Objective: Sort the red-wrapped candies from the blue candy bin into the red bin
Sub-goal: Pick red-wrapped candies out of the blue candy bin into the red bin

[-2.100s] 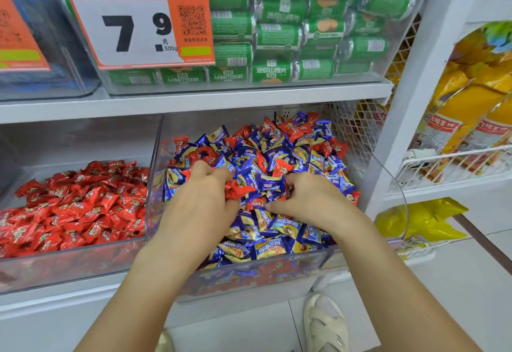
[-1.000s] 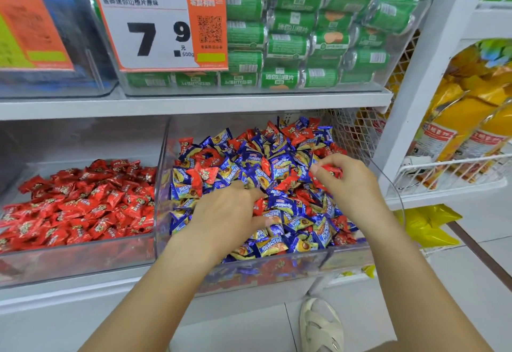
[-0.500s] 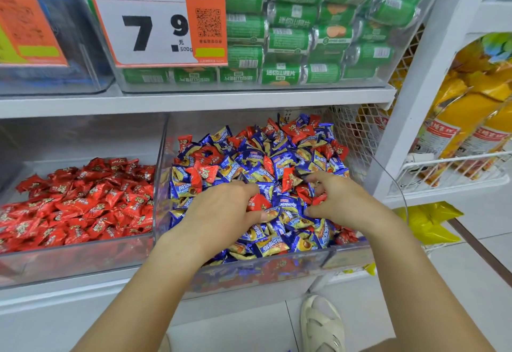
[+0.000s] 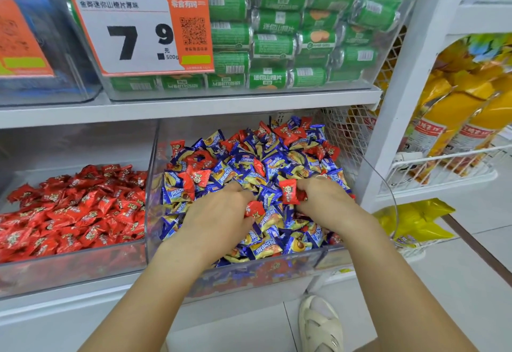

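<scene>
In the blue candy bin (image 4: pixel 327 259), a red-wrapped candy (image 4: pixel 254 209) is gripped by the left hand (image 4: pixel 221 217); another, upright (image 4: pixel 288 191), is pinched by the right hand (image 4: pixel 322 199). The red bin (image 4: pixel 69 268) sits left. Above, a price tag (image 4: pixel 133 33) reads "7.9".

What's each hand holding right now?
Left hand: closed round a red-wrapped candy over the blue candy bin.
Right hand: pinching another red-wrapped candy.

The head camera looks forward and down, close over the shelf's candy bins (image 4: pixel 149 174).
</scene>
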`<state>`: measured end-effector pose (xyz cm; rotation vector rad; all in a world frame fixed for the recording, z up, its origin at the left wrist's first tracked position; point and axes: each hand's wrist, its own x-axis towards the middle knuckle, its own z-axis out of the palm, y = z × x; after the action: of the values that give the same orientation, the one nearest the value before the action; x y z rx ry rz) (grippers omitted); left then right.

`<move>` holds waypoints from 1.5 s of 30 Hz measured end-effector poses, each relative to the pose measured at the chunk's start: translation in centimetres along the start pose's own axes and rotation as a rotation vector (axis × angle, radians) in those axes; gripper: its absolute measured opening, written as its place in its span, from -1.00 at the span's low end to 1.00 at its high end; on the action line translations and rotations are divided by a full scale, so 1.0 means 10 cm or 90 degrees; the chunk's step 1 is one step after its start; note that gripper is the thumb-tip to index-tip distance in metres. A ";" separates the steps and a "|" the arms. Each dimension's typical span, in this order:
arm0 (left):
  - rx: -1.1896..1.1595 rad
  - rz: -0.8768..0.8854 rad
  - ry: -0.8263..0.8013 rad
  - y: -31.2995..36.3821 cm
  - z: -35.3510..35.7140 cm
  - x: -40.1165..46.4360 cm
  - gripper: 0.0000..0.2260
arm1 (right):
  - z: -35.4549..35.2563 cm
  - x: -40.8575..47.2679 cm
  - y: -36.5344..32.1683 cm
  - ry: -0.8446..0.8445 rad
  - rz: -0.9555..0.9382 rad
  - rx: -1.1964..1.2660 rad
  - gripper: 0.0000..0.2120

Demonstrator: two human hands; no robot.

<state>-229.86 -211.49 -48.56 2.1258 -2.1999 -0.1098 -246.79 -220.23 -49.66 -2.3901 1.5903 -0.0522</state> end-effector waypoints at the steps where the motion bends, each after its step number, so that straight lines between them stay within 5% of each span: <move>1: -0.015 0.003 0.017 -0.01 0.00 -0.01 -0.67 | 0.00 -0.01 0.02 -0.001 -0.011 0.011 -0.93; 11: -0.207 -0.044 0.253 -0.26 -0.25 -0.22 -0.77 | -0.24 -0.22 -0.01 0.098 -0.123 0.328 -0.92; 15: -0.246 -0.099 0.262 -0.43 -0.44 -0.47 -0.83 | -0.33 -0.29 -0.30 0.159 -0.174 0.452 -0.95; 19: -0.330 -0.167 0.281 -0.81 -0.63 -0.73 -0.81 | -0.33 -0.36 -0.84 0.108 -0.253 0.520 -0.95; 28: -0.420 -0.358 0.317 -1.65 -0.55 -1.00 -0.77 | 0.07 -0.13 -2.13 0.188 -0.404 0.376 -0.86; 34: -0.482 -0.423 0.302 -1.95 -0.42 -0.93 -0.70 | 0.17 0.07 -2.34 0.127 -0.404 0.217 -0.41; 38: -0.644 -0.458 0.262 -2.05 -0.44 -0.87 -0.31 | 0.14 0.12 -2.03 0.187 -0.352 0.321 -0.57; 41: -0.650 -0.419 0.200 -1.93 -0.44 -0.84 -0.41 | 0.12 0.09 -1.69 0.201 -0.295 0.326 -0.72; 45: -0.465 -0.314 0.170 -1.63 -0.39 -0.86 -0.49 | 0.04 0.02 -1.24 0.199 -0.223 0.253 -0.74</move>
<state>-212.98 -203.43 -46.46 2.0135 -1.1835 -0.5286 -235.52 -215.82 -47.08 -2.3781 1.1121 -0.7659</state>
